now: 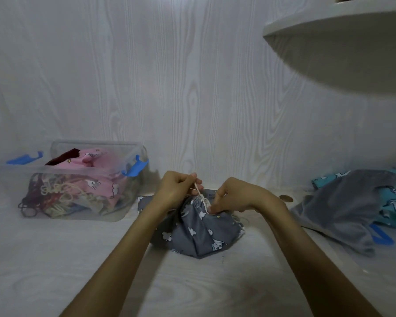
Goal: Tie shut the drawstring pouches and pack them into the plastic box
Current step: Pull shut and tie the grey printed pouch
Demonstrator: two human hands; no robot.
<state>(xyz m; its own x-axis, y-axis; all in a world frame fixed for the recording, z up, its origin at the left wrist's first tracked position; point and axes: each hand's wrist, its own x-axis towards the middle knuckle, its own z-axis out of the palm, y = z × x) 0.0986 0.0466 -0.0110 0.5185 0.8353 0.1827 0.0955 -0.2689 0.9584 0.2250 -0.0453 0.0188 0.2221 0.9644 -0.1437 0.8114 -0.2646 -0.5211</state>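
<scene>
Pale wood-grain panelling runs behind and beneath your work, and a white curved shelf (343, 42) juts in at the upper right. You have the grey drawstring pouch (199, 232) with white cartoon prints in front of you on the worktop (55, 271), its mouth gathered up. Your left hand (176, 188) is closed, pinching the cream drawstring (198, 191) and pulling it upward; your right hand (233, 195) is curled with its fingertips pressed at the gathered neck, on the cord there. Whether a knot has formed yet is too small to tell.

Judging by the clear plastic box (114, 211) at left, blue latches open and lid off, you are well along: pink, dark red and patterned pouches already fill much of it. At right, a heap of grey and teal pouches (352, 202) looks still to be tied and packed.
</scene>
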